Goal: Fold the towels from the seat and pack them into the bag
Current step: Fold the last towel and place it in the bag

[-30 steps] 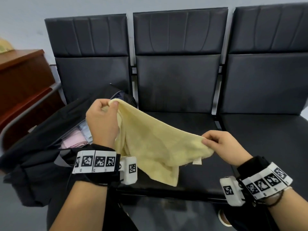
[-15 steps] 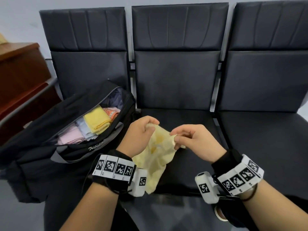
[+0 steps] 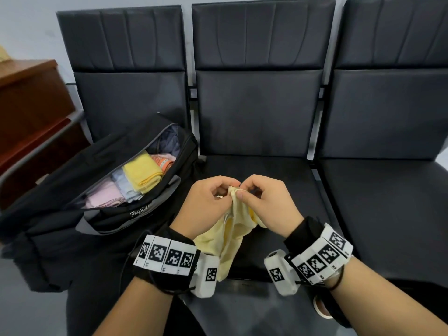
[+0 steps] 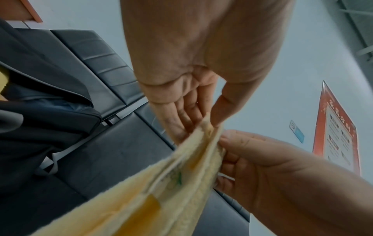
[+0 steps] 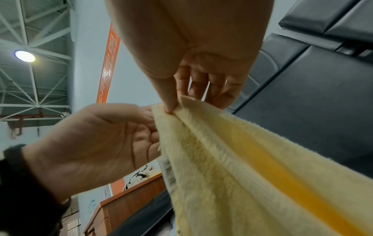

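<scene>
A pale yellow towel hangs doubled over the front of the middle seat. My left hand and right hand meet at its top corners, each pinching the cloth. The left wrist view shows the towel between my left hand's thumb and fingers. In the right wrist view the towel is nipped at its top edge by my right thumb and fingers. A black bag lies open on the left seat with several folded towels inside.
A brown wooden cabinet stands at the left beside the bag. The right seat is bare black leather. A metal armrest runs along the bag's left side.
My hands came together from wide apart, bringing the towel's two corners to one point. The spread towel now hangs doubled and lower over the seat front.
</scene>
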Action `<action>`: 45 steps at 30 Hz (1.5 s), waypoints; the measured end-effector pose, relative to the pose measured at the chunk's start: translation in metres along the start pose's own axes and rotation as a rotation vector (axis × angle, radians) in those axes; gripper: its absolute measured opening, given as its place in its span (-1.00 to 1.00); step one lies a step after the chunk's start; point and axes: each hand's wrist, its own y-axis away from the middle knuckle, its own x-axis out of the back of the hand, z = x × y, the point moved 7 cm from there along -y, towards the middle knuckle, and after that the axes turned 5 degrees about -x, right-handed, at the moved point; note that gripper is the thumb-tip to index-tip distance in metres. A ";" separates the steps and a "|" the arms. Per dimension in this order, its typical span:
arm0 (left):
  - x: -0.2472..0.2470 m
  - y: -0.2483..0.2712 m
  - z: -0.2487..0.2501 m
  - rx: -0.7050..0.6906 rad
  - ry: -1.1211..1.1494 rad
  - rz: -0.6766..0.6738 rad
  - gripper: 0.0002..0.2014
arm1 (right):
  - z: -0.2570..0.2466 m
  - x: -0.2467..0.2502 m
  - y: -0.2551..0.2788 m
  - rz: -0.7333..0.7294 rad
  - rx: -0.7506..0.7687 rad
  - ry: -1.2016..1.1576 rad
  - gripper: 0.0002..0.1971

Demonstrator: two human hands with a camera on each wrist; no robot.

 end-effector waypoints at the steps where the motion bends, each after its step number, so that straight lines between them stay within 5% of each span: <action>1: 0.000 0.001 0.001 -0.003 0.004 -0.014 -0.71 | 0.000 0.000 0.000 0.007 -0.001 -0.005 -0.90; 11: -0.003 0.005 0.002 -0.061 -0.077 -0.016 -0.70 | -0.001 -0.001 0.003 0.023 -0.066 -0.024 -0.93; 16: 0.005 0.005 0.005 -0.110 -0.121 0.112 -0.83 | 0.003 -0.004 0.004 -0.053 -0.016 -0.068 -0.94; 21: 0.029 0.005 0.005 -0.115 -0.075 0.270 -0.81 | 0.056 -0.022 0.014 -0.267 -0.086 0.178 -0.80; 27: 0.066 0.005 0.016 -0.156 -0.076 0.462 -0.80 | 0.124 -0.026 0.036 -0.303 -0.195 0.427 -0.81; 30: 0.084 0.007 0.019 -0.147 -0.072 0.537 -0.80 | 0.129 -0.026 0.039 -0.341 -0.130 0.493 -0.90; 34: 0.104 0.009 0.023 -0.148 -0.103 0.590 -0.78 | 0.125 -0.003 0.033 -0.257 -0.060 0.542 -0.74; 41: 0.128 0.009 0.029 -0.181 -0.192 0.631 -0.81 | 0.084 0.023 0.006 -0.239 0.178 0.846 -0.84; 45: 0.151 0.007 0.022 -0.163 -0.210 0.700 -0.79 | 0.059 0.064 -0.015 -0.048 0.110 0.557 -0.98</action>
